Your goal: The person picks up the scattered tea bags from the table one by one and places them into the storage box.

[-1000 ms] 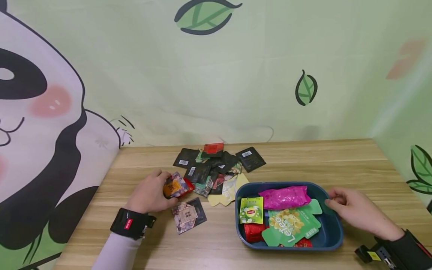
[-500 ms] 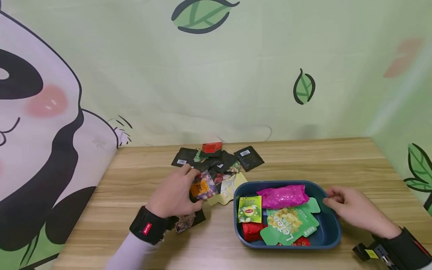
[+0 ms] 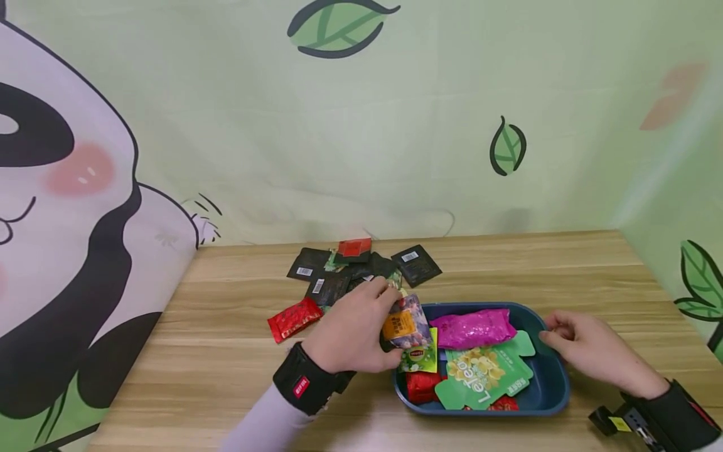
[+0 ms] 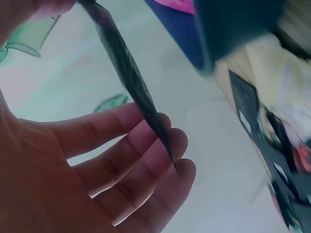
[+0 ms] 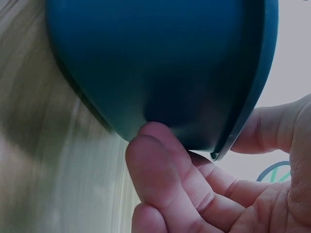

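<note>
My left hand (image 3: 361, 329) pinches a flat square tea sachet (image 3: 408, 321) with a purple patterned front and orange label, over the left end of a blue plastic tub (image 3: 556, 389). In the left wrist view the sachet (image 4: 127, 73) appears edge-on, dark-backed, between thumb and fingertips. My right hand (image 3: 599, 351) grips the tub's right end. The right wrist view shows the thumb at the rim and fingers against the outer wall (image 5: 170, 63). Inside the tub lie a pink packet (image 3: 474, 329), a green carton (image 3: 488, 376), a partly covered yellow-green sachet (image 3: 419, 359) and red packets (image 3: 422, 387).
Several dark sachets (image 3: 327, 289) lie piled at the back of the wooden table (image 3: 226, 301), partly hidden by my left hand. One black sachet (image 3: 417, 265) sits at the pile's right edge. A red packet (image 3: 295, 319) rests left of my left hand. Behind stands a printed backdrop (image 3: 361, 144).
My left hand has lifted the purple patterned sachet and carried it right, from beside the pile to over the tub. The red packet is now uncovered. My right hand stays on the tub.
</note>
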Available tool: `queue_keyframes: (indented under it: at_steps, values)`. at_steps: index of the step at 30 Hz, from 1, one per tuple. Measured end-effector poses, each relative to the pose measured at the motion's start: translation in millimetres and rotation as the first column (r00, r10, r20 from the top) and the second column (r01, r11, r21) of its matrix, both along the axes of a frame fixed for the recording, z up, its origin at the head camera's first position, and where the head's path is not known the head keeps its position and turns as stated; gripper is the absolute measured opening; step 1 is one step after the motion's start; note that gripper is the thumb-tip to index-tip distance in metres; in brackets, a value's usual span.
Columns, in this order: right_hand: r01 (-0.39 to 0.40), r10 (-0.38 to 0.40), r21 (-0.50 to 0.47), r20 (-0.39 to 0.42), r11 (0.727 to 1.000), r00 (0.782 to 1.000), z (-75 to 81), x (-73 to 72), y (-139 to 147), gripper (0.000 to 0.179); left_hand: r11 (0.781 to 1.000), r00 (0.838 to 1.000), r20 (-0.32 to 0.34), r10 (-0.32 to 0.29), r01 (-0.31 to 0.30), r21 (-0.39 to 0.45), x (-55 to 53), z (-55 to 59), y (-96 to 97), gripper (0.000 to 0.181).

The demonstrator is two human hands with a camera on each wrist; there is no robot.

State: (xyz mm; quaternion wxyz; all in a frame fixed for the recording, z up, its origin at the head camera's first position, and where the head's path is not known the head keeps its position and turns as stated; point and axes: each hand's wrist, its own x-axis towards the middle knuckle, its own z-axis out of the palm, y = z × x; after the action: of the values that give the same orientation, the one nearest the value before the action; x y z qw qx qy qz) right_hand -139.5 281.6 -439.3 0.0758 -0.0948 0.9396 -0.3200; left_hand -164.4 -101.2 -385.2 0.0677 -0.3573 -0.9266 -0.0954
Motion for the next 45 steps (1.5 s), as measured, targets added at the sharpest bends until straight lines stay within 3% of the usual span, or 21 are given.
queue_keyframes:
  at_steps: [7, 13, 17, 21, 35, 41, 45]
  values:
    - [-0.002, 0.002, -0.015, 0.027, 1.0, 1.0, 2.0, 0.8, 0, 0.034, 0.998, 0.998, 0.011, -0.06, 0.061, -0.016, 1.6, 2.2, 28.2, 0.079]
    - [0.001, 0.0, -0.028, 0.044, 1.0, 0.999, 1.8, 0.8, -1, 0.035, 0.997, 0.997, 0.008, -0.078, 0.078, -0.024, 1.6, -0.5, 38.5, 0.078]
    - [0.002, -0.001, -0.021, 0.04, 1.0, 0.999, 1.5, 0.6, -1, 0.036, 0.997, 0.996, 0.029, -0.079, 0.079, -0.014, 0.5, -3.9, 37.9, 0.107]
    - [-0.001, 0.001, -0.01, 0.026, 1.0, 1.0, 2.0, 0.5, -1, 0.032, 0.998, 0.996, 0.073, -0.055, 0.056, -0.013, 0.1, -7.1, 32.5, 0.135]
    - [-0.009, 0.008, 0.002, 0.018, 1.0, 1.0, 1.5, 0.1, -1, 0.027, 0.998, 0.994, 0.105, -0.039, 0.044, -0.045, -2.3, -10.8, 16.5, 0.133]
    - [-0.006, 0.006, -0.002, 0.006, 1.0, 1.0, 1.6, -0.1, 0, 0.025, 0.995, 0.997, 0.077, 0.016, -0.008, -0.101, -5.5, -18.3, -11.8, 0.135]
    - [-0.013, 0.013, -0.002, 0.0, 1.0, 1.0, 1.8, 0.3, -1, 0.025, 0.991, 0.994, 0.069, 0.087, -0.079, -0.112, -5.8, -25.9, -39.6, 0.134]
